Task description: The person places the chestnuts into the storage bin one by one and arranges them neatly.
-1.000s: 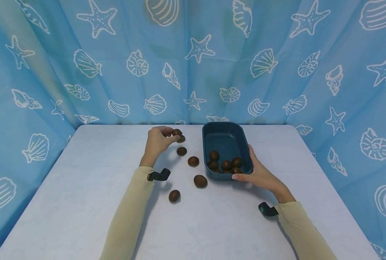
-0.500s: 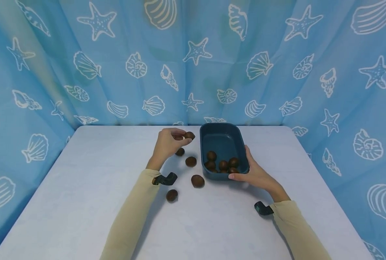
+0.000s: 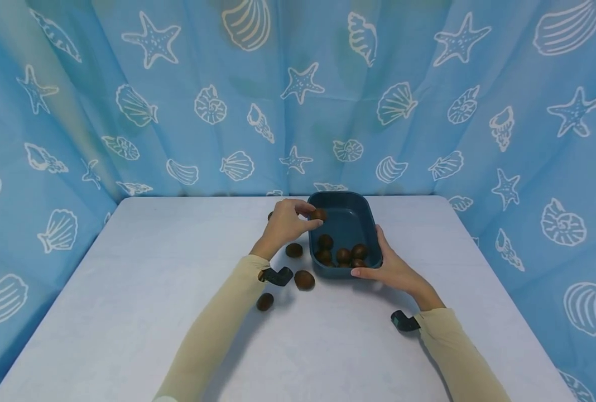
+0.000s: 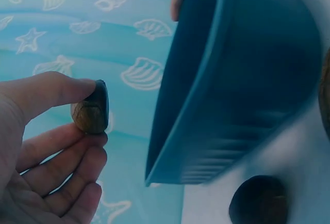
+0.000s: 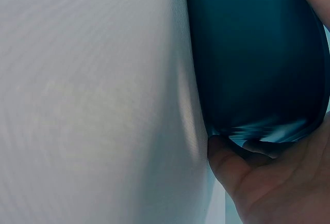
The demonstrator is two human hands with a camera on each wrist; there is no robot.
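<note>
The container points lengthwise toward the curtain.

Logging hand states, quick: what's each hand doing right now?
Left hand: holding a round brown object, pinched between thumb and fingers.
Right hand: holding the blue container at its near right corner.

It looks booth-like, seashell-print curtains walling the table.

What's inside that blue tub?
Several brown balls lie bunched at the near end of the blue tub. The near rim partly covers some, so I can't tell their exact number or what lies beneath. The left grip holds another ball near the tub's left edge.
</note>
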